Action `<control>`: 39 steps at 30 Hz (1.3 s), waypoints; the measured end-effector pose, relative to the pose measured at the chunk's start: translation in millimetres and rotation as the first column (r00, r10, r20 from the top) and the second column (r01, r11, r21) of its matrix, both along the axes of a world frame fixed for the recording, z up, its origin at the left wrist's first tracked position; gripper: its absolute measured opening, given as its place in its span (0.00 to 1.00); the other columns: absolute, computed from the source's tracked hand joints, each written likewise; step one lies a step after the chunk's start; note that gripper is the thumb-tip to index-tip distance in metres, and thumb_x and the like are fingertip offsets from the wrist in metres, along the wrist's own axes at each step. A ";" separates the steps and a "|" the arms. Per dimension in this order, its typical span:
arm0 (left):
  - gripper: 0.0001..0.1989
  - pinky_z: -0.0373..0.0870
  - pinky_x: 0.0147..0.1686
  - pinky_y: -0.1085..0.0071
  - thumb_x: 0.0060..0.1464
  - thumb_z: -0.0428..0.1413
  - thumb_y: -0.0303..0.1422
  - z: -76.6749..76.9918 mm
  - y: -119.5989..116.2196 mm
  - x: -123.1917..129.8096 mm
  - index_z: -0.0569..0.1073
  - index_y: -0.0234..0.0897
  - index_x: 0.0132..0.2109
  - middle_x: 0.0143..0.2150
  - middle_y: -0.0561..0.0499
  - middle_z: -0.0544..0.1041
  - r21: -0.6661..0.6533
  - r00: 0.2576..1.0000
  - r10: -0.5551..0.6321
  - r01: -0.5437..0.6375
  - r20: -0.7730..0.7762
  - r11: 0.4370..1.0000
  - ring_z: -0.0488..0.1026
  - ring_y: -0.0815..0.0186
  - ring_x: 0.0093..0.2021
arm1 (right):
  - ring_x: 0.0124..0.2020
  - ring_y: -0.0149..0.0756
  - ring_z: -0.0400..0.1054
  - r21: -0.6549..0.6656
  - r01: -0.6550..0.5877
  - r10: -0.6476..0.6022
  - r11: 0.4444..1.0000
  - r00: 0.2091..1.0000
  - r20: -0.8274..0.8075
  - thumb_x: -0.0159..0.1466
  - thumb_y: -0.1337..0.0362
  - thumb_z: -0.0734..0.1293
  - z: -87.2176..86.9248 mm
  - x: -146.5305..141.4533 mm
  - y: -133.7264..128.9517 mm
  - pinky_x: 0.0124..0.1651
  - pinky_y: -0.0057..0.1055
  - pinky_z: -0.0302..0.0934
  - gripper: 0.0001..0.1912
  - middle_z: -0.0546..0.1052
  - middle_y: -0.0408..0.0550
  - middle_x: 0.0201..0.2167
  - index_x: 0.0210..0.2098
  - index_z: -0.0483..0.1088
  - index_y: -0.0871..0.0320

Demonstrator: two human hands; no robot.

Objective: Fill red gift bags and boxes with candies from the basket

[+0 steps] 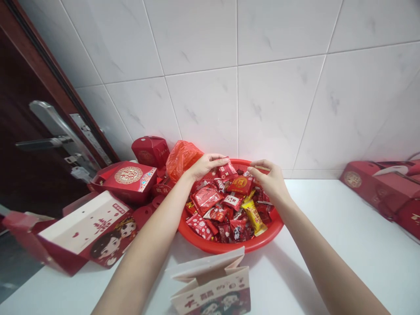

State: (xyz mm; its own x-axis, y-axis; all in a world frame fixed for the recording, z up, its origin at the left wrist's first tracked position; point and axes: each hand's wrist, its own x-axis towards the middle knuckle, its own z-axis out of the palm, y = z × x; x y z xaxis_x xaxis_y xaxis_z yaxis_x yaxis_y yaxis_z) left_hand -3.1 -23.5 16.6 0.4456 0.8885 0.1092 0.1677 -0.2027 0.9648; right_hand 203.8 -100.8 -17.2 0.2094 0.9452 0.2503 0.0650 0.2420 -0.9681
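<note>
A red plastic basket (229, 248) full of wrapped candies stands on the white table, near the wall. My left hand (207, 166) is at its back left, with the fingers closed on a red candy packet (226, 169). Over the back right of the basket is my right hand (267, 175), its thumb and fingers apart beside the candies; nothing shows in it. A yellow-wrapped candy (254, 217) lies on the pile at the right. In front of the basket stands an open paper box (213, 291) with printed figures.
Red gift boxes (131, 177) and a printed box (88, 223) crowd the left side, beside a red plastic bag (182, 157). More red boxes (383, 186) stand at the right. A dark door (29, 144) is at the far left.
</note>
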 end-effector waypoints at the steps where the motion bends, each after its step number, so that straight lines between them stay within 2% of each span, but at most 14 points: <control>1: 0.23 0.62 0.23 0.77 0.38 0.70 0.47 -0.7 0.1 0.3 0.78 0.33 0.34 0.26 0.56 0.75 -0.015 1.000 -0.007 0.007 0.027 1.000 0.66 0.75 0.22 | 0.38 0.42 0.75 -0.014 -0.019 0.019 1.000 1.000 -0.015 0.53 0.53 0.72 2.3 -0.7 -2.1 0.38 0.37 0.68 0.15 0.80 0.51 0.38 0.35 0.73 0.56; 4: 0.24 0.68 0.30 0.76 0.36 0.72 0.46 -1.8 -1.0 2.2 0.78 0.33 0.35 0.29 0.54 0.78 -0.061 0.995 -0.019 0.025 0.103 0.998 0.72 0.72 0.27 | 0.36 0.41 0.75 -0.060 -0.102 0.098 0.993 0.993 -0.065 0.52 0.54 0.74 8.2 -3.1 -8.0 0.37 0.35 0.68 0.16 0.80 0.50 0.37 0.35 0.74 0.57; 7: 0.25 0.70 0.33 0.74 0.36 0.72 0.47 -2.2 -3.6 5.1 0.78 0.33 0.36 0.30 0.53 0.79 -0.068 0.994 -0.030 0.037 0.108 0.997 0.74 0.70 0.29 | 0.38 0.41 0.75 -0.075 -0.180 0.177 0.981 0.983 -0.047 0.51 0.54 0.75 10.1 -4.2 -10.7 0.38 0.35 0.68 0.17 0.81 0.51 0.39 0.36 0.76 0.58; 13: 0.24 0.71 0.34 0.72 0.44 0.68 0.51 -6.8 -6.9 10.3 0.80 0.32 0.36 0.31 0.49 0.81 -0.053 0.989 -0.136 0.139 0.057 0.989 0.75 0.67 0.30 | 0.29 0.36 0.72 -0.058 -0.268 0.271 0.962 0.961 0.055 0.51 0.55 0.75 6.5 -3.2 -8.1 0.33 0.33 0.65 0.16 0.81 0.48 0.32 0.35 0.78 0.58; 17: 0.26 0.71 0.36 0.71 0.42 0.68 0.53 -7.8 -6.8 11.9 0.81 0.31 0.35 0.30 0.48 0.81 -0.047 0.988 -0.145 0.148 0.048 0.988 0.76 0.65 0.32 | 0.24 0.32 0.68 -0.068 -0.265 0.268 0.962 0.963 0.038 0.50 0.57 0.74 6.0 -3.8 -7.6 0.29 0.31 0.63 0.12 0.78 0.44 0.26 0.30 0.76 0.57; 21: 0.27 0.70 0.32 0.72 0.41 0.67 0.54 -5.0 -8.7 11.7 0.80 0.31 0.34 0.29 0.48 0.81 -0.039 0.990 -0.138 0.140 0.034 0.989 0.75 0.66 0.29 | 0.24 0.32 0.67 -0.070 -0.252 0.254 0.965 0.967 0.027 0.49 0.56 0.74 7.9 -4.5 -9.1 0.28 0.30 0.63 0.12 0.78 0.44 0.26 0.29 0.75 0.57; 23: 0.28 0.67 0.25 0.75 0.41 0.67 0.55 -3.9 -9.5 11.2 0.79 0.31 0.32 0.25 0.51 0.77 -0.028 0.992 -0.124 0.124 0.008 0.992 0.71 0.71 0.24 | 0.24 0.32 0.68 -0.073 -0.247 0.249 0.966 0.968 0.026 0.49 0.56 0.74 8.3 -4.3 -9.7 0.28 0.30 0.64 0.13 0.77 0.44 0.26 0.29 0.74 0.57; 26: 0.28 0.52 0.15 0.79 0.40 0.67 0.56 -3.7 -8.5 10.4 0.77 0.31 0.28 0.18 0.57 0.67 -0.003 0.995 -0.094 0.094 -0.036 0.996 0.57 0.78 0.16 | 0.26 0.34 0.69 -0.074 -0.247 0.249 0.966 0.968 0.020 0.49 0.56 0.74 7.3 -3.8 -9.0 0.30 0.32 0.64 0.13 0.78 0.45 0.27 0.30 0.74 0.57; 28: 0.29 0.45 0.13 0.79 0.40 0.67 0.57 -4.1 -6.9 10.0 0.74 0.32 0.25 0.16 0.59 0.63 -0.013 0.998 -0.064 0.064 -0.028 0.998 0.51 0.80 0.15 | 0.28 0.36 0.70 -0.040 -0.236 0.236 0.971 0.972 0.013 0.49 0.56 0.73 6.1 -3.4 -7.3 0.32 0.33 0.65 0.13 0.78 0.45 0.29 0.30 0.74 0.56; 29: 0.30 0.45 0.13 0.78 0.39 0.66 0.58 -4.1 -6.3 9.9 0.73 0.32 0.25 0.16 0.59 0.62 -0.035 0.999 -0.049 0.048 -0.017 0.998 0.51 0.80 0.14 | 0.30 0.37 0.71 -0.003 -0.214 0.214 0.977 0.977 0.015 0.49 0.57 0.73 5.5 -3.2 -6.3 0.34 0.34 0.66 0.12 0.78 0.46 0.30 0.30 0.73 0.56; 31: 0.31 0.50 0.13 0.77 0.39 0.65 0.61 -3.5 -5.6 9.9 0.74 0.33 0.27 0.16 0.58 0.63 -0.100 0.999 -0.041 0.040 -0.008 0.994 0.56 0.78 0.14 | 0.33 0.38 0.71 0.094 -0.152 0.149 0.984 0.988 0.032 0.49 0.59 0.71 4.6 -3.0 -4.3 0.38 0.35 0.66 0.09 0.78 0.45 0.31 0.28 0.73 0.56; 33: 0.31 0.61 0.17 0.76 0.38 0.66 0.59 -2.0 -6.0 10.0 0.77 0.32 0.33 0.20 0.56 0.70 -0.135 0.997 -0.081 0.080 -0.002 0.988 0.65 0.74 0.17 | 0.35 0.38 0.71 0.185 -0.100 0.090 0.978 0.994 0.060 0.50 0.61 0.69 4.2 -3.1 -3.1 0.41 0.36 0.66 0.06 0.78 0.45 0.31 0.26 0.72 0.56; 36: 0.26 0.73 0.31 0.72 0.36 0.73 0.45 0.3 -7.0 9.4 0.80 0.31 0.39 0.29 0.51 0.79 -0.108 0.985 -0.159 0.165 0.060 0.980 0.75 0.69 0.27 | 0.38 0.39 0.72 0.271 -0.070 0.047 0.960 0.995 0.091 0.53 0.61 0.67 4.3 -3.7 -3.1 0.46 0.37 0.65 0.05 0.78 0.45 0.31 0.26 0.71 0.56; 39: 0.25 0.74 0.40 0.69 0.34 0.74 0.35 0.1 -5.5 7.5 0.81 0.34 0.43 0.34 0.50 0.82 -0.059 0.976 -0.155 0.165 0.152 0.985 0.78 0.67 0.34 | 0.44 0.40 0.73 0.290 -0.052 0.027 0.956 0.996 0.088 0.53 0.63 0.66 4.8 -3.9 -3.7 0.50 0.38 0.65 0.07 0.79 0.46 0.38 0.31 0.74 0.55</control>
State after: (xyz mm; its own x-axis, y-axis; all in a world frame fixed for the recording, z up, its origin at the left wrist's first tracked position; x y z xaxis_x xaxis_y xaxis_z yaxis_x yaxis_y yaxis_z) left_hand 4.5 -29.0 16.7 0.5665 0.8148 0.1234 -0.0052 -0.1462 0.9892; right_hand 200.0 -104.5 -12.4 0.1408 0.8357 0.5308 0.1259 0.5167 -0.8469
